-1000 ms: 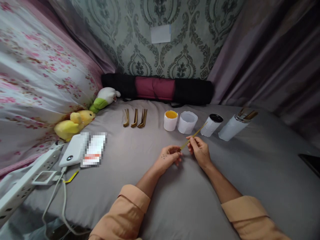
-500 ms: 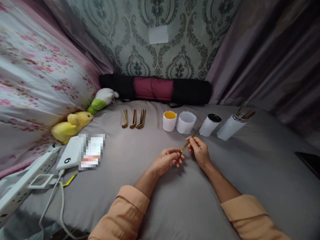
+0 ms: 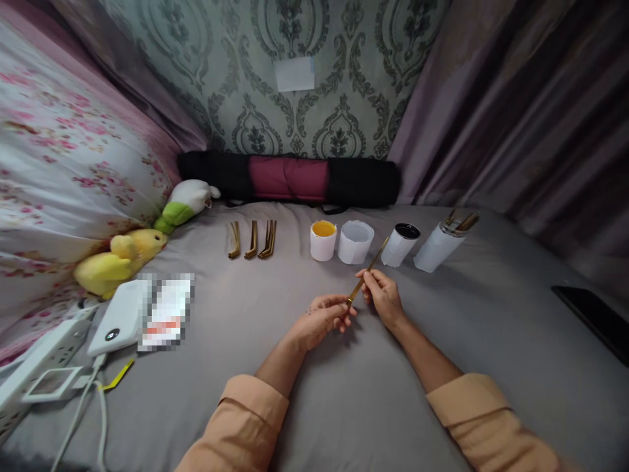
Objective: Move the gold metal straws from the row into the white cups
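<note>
A thin gold-coloured stick that looks like a drinking straw [image 3: 377,257] slants between my hands, its far end up and to the right. My left hand [image 3: 330,316] pinches the near end, where a brighter gold spot shows. Higher up, my right hand [image 3: 384,295] holds the shaft between thumb and fingers. Beyond my hands stand a white cup with yellow inside [image 3: 323,246], a wider white cup [image 3: 354,246], a white cup with a dark inside [image 3: 399,249] and a tall white holder [image 3: 436,250] with several brown-gold sticks in it.
Three groups of bent gold sticks [image 3: 251,241] lie on the grey sheet [image 3: 236,321]. Plush toys [image 3: 122,252], a white power bank [image 3: 120,321] and a power strip [image 3: 54,354] with cables are at left. A black and maroon roll [image 3: 287,177] lies behind; a black device [image 3: 590,321] is at right.
The whole view has shifted, so most things appear further left and more of the black device shows. My hands keep their hold on the straw, with little change between them.
</note>
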{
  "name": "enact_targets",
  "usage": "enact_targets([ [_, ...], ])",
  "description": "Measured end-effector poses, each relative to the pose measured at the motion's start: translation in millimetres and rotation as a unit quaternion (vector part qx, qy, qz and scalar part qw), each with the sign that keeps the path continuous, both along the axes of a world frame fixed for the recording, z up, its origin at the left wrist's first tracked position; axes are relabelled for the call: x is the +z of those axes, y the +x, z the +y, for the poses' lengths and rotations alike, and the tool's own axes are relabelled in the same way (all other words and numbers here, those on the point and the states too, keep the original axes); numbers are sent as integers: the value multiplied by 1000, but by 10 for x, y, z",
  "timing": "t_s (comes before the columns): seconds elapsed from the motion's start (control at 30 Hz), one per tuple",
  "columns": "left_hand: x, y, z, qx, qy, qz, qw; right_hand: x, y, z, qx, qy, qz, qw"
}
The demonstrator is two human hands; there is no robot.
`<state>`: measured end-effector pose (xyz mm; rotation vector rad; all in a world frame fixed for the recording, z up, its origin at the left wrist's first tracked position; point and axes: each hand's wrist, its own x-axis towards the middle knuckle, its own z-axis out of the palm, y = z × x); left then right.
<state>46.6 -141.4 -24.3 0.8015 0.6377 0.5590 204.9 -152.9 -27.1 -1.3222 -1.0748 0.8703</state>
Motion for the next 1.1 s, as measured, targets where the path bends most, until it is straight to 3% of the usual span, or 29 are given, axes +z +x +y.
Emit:
enact_targets([
  [0.63, -87, -28, 16, -11, 5, -13, 1000, 221, 295, 81, -66, 32, 43, 996],
  [1.1, -37, -28, 4, -6, -7, -10, 1000, 526, 475, 102, -96, 20, 50, 994],
])
